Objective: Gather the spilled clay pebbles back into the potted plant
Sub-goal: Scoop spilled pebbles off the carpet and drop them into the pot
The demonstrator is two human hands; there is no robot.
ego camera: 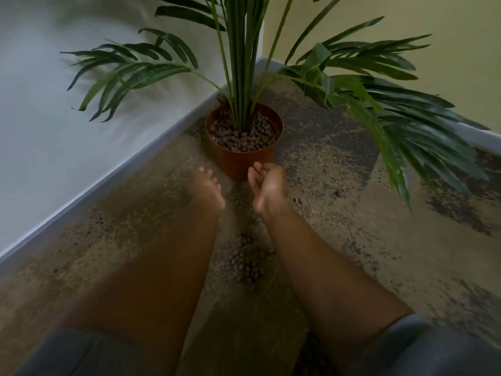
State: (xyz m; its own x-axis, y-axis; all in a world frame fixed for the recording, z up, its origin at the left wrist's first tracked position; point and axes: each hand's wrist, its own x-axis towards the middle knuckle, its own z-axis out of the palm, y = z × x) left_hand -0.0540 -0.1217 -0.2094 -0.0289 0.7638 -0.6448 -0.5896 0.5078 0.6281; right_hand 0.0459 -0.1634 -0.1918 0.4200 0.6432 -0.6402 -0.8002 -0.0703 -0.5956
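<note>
A brown plastic pot [238,161] with a palm plant [244,63] stands in the corner of the room, topped with clay pebbles [244,138]. A pile of spilled pebbles [244,263] lies on the speckled floor between my forearms. Both my arms reach toward the pot. My left hand [207,189] is blurred, back up, just left of the pot's base. My right hand [267,185] hovers at the pot's lower right with its palm turned inward and its fingers loosely curled. I see no pebbles in it.
A few stray pebbles [298,200] lie right of my right wrist. Grey skirting boards [108,183] run along both walls into the corner. Long fronds [406,147] droop low over the floor on the right.
</note>
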